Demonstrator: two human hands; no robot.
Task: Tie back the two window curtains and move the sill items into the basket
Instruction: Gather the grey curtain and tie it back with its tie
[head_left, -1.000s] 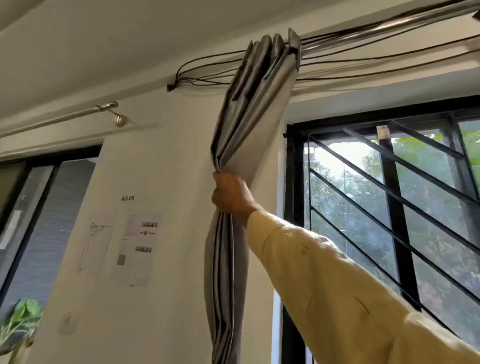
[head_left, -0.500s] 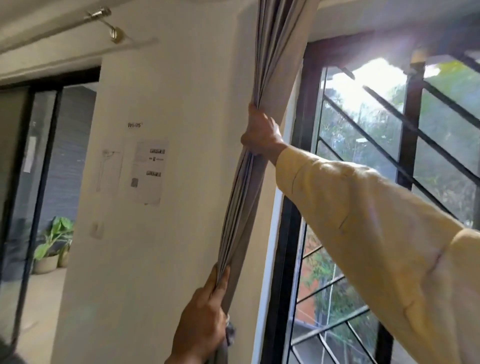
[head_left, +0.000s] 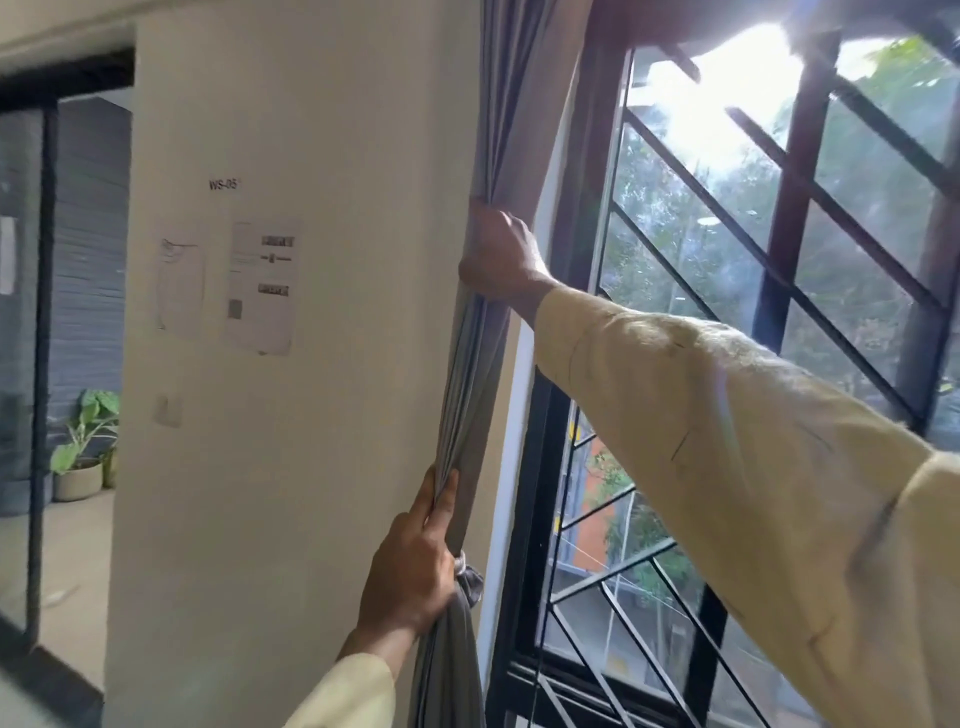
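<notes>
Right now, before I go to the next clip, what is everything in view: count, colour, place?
gathered grey fabric curtain: one, grey, between wall and window.
black metal window grille: one, black, right half.
printed paper sheets: two, white, on the cream wall.
pale wall plate: one, off-white, below the sheets.
potted leafy plant: one, green in a pale pot, far left on the floor.
left hand: grips the curtain low.
right hand: grips it higher up.
long sleeves: two, pale yellow.

Cream wall (head_left: 311, 467) with papers (head_left: 262, 286); sunlit barred window (head_left: 779, 260).
</notes>
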